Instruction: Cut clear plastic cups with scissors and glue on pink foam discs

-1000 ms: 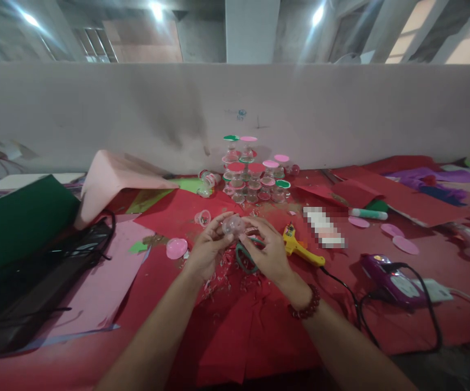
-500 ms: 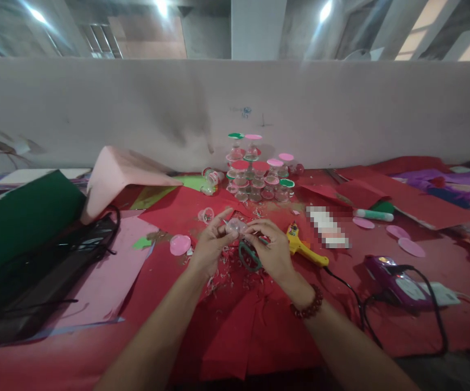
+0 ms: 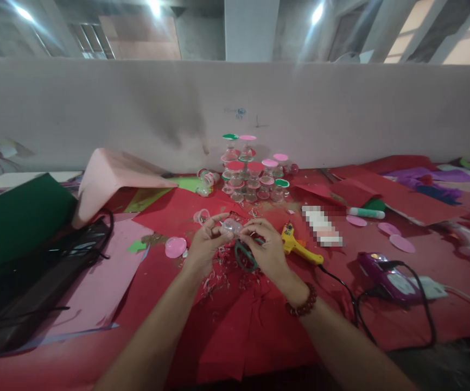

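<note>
Between both hands is a small clear plastic cup [image 3: 230, 226], or a similar rounded piece; blur and the fingers hide its full shape. My left hand [image 3: 203, 244] pinches it from the left, thumb against its near side. My right hand [image 3: 266, 245] closes fingertips and thumb on its right edge. Under the right fingers lies a dark green ring-shaped handle [image 3: 243, 258], possibly of scissors, partly covered. A yellow glue gun [image 3: 302, 250] rests just right of that hand. Left of the left hand is a pink disc [image 3: 175, 247]. Thin paper scraps [image 3: 217, 282] litter the red surface below.
Behind the hands, clear cups with coloured discs form a stack [image 3: 243, 174]. A purple power box [image 3: 385, 277] with black cables stands at right, near a glue stick-like tube [image 3: 366, 213] and pink discs. A black bag [image 3: 51, 277] and green board [image 3: 19, 228] occupy the left.
The whole view has shifted slightly, so the table's things appear a little further left. Both hands keep hold of the clear plastic cup, with only small finger movements.
</note>
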Available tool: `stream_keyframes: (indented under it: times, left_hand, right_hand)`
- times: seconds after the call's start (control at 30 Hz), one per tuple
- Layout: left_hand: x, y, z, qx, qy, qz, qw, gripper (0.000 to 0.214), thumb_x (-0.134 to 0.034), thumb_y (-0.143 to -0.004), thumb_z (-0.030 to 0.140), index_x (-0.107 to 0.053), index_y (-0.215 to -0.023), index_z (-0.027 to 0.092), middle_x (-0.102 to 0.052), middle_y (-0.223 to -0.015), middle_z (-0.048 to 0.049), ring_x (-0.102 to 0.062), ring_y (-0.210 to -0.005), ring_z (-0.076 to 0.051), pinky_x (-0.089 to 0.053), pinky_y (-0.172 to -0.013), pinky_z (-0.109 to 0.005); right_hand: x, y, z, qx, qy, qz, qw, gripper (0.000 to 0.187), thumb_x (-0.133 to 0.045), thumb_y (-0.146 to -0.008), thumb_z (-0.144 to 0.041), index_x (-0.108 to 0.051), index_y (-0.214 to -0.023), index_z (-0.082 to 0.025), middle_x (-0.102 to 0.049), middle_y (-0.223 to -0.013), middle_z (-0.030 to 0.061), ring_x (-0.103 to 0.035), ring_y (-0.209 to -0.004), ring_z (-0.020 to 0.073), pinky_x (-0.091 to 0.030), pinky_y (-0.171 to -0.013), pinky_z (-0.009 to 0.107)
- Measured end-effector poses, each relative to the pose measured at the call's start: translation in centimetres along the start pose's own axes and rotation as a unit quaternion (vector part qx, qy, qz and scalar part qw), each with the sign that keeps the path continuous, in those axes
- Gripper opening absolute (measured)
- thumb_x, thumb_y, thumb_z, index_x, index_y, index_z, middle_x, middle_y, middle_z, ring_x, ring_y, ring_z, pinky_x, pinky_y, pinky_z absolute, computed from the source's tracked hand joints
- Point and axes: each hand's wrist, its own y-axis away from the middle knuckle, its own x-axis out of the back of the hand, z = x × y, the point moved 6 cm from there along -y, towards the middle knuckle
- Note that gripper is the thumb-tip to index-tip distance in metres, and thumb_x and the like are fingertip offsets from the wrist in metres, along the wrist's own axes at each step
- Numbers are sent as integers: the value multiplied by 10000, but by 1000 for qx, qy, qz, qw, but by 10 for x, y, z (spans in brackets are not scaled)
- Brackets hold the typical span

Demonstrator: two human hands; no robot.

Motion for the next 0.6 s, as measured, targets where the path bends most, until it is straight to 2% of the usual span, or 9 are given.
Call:
stream_keyframes:
  times: [0.23, 0.53, 0.6]
  left_hand:
    - [0, 0, -4, 4, 2, 1, 1000, 561, -758, -641, 185, -555, -1163, 188, -617, -613, 61, -578, -629, -79, -427, -703, -208]
    - [-2, 1, -5, 2, 23, 5, 1000, 497, -761, -629, 160, -589, -1095, 191, -627, -623, 53, -601, -645, -89, -443, -709, -211]
    - [-2, 0, -5, 5, 46, 7, 999, 494, -761, -626, 157, -597, -1091, 193, -619, -612, 56, -605, -643, -90, -450, -709, -210]
  right_hand:
    - [1, 0, -1, 4, 3, 10, 1000, 38, -646, -794, -196, -664, -781, -227, -601, -845, 17, -578, -820, 158, -463, -740, 278]
    - [-3, 0, 3, -7, 25, -10, 1000, 64, -569, -838, -207, -586, -777, -205, -557, -870, 22, -541, -820, 152, -434, -731, 270]
    - [-2, -1, 5, -28, 17, -9, 999, 75, -537, -848, -208, -562, -777, -201, -550, -849, 17, -538, -793, 147, -432, -710, 264]
